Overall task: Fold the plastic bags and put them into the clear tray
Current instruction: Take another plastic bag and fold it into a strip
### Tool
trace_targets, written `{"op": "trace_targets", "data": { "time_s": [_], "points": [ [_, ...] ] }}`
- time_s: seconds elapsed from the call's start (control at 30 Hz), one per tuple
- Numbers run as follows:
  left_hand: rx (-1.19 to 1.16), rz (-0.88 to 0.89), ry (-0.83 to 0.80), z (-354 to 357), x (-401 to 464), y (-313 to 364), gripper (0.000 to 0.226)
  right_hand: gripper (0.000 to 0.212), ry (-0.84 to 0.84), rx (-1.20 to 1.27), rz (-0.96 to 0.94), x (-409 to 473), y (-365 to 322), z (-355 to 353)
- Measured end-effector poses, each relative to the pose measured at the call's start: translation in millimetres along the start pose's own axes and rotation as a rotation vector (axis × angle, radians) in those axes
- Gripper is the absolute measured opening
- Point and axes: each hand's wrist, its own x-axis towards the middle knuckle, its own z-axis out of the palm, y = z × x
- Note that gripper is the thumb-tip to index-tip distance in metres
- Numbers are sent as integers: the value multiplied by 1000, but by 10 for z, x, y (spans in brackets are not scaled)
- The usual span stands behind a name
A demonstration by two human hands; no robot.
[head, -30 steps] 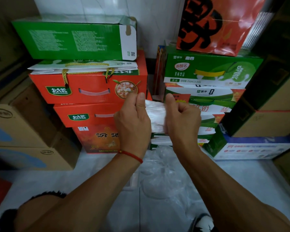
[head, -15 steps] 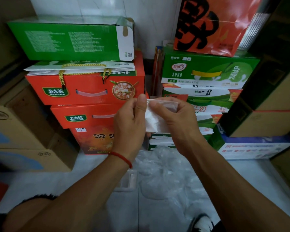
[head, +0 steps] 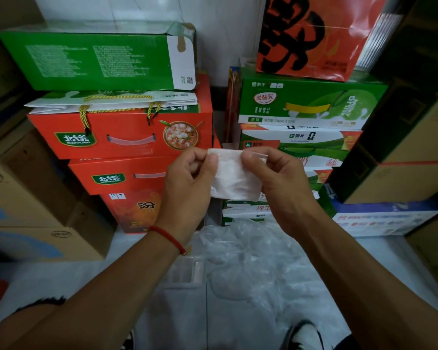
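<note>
Holding a small folded translucent-white plastic bag at chest height: left hand & right hand both pinch its top edge. Long axis approx. horizontal. Clear plastic tray lies directly below, nearer the left wrist.

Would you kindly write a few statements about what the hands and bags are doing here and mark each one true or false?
1. Both hands hold the folded bag. True: the left hand and right hand pinch its top corners.
2. The folded bag already lies in the clear tray. False: it is held up in the air, above the clear tray on the floor.
3. A red string is on the right wrist. False: the red string is on the left wrist.
4. Loose plastic bags lie on the floor beside the tray. True.
5. Stacked red boxes stand behind the left hand. True.
</note>
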Motion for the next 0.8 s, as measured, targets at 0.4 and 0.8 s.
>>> {"op": "trace_targets", "data": {
  "time_s": [0.4,0.8],
  "points": [
    [-325,-202,-38,109,-30,71,12,48,-191,277,184,-7,-50,20],
    [-434,-199,-135,76,3,109,13,15,19,33,8,-57,-29,-44]
  ]
}}
